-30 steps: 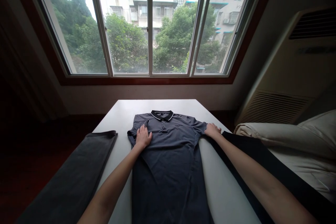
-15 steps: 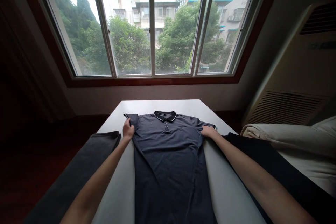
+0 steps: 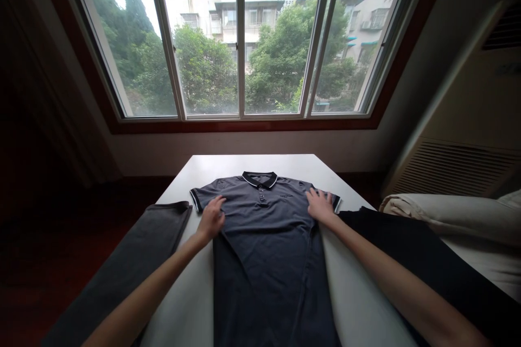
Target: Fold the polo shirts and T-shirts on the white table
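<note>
A dark blue-grey polo shirt (image 3: 268, 249) lies front side up, its black, white-edged collar pointing at the window and both short sleeves spread outward. My left hand (image 3: 212, 217) is at the armpit by the left-hand sleeve, fingers extended over the fabric and holding nothing. Near the right-hand sleeve, my right hand (image 3: 321, 205) rests on the shirt with its fingers spread. Mild wrinkles cross the chest and run down the sides. The shirt's lower end passes out of view at the bottom.
Under the shirt is a white table (image 3: 175, 184). Dark grey folded cloth (image 3: 122, 265) hangs over its left side, and black cloth (image 3: 407, 249) lies along the right. Further right are a rolled cream cover (image 3: 439, 214) and a floor-standing air conditioner (image 3: 464, 162). A window (image 3: 240, 49) stands behind.
Both hands have let go of the sleeves and opened. My left hand has moved inward and nearer; the left-hand sleeve, formerly lifted, now lies flat. The view has shifted slightly.
</note>
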`<move>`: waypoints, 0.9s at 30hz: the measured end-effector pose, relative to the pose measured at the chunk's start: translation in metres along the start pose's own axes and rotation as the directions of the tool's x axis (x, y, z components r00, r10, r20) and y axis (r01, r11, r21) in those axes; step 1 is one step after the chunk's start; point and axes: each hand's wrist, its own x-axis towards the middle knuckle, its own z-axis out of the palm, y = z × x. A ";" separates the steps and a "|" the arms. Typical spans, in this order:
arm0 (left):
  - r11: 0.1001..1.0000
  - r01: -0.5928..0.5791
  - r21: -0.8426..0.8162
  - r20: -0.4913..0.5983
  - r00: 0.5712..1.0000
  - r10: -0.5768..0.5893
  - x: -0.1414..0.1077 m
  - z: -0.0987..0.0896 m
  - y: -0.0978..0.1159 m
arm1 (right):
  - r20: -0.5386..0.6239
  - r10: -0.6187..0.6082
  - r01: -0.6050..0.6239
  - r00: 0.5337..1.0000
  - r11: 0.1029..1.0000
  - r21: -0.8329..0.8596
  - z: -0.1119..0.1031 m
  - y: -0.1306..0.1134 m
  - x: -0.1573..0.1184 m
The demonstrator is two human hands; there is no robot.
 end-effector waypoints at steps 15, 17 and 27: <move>0.795 -0.557 -0.241 0.560 0.589 0.583 -0.155 -0.050 0.133 | 0.121 -0.851 0.652 0.512 0.476 0.590 -0.035 -0.058 -0.269; 0.789 -0.581 -0.198 0.566 0.589 0.576 -0.157 -0.047 0.136 | 0.117 -0.848 0.674 0.518 0.488 0.554 -0.027 -0.058 -0.268; 0.779 -0.618 -0.107 0.515 0.636 0.575 -0.165 -0.052 0.144 | -0.032 -0.668 0.575 0.743 0.614 0.542 -0.059 -0.026 -0.285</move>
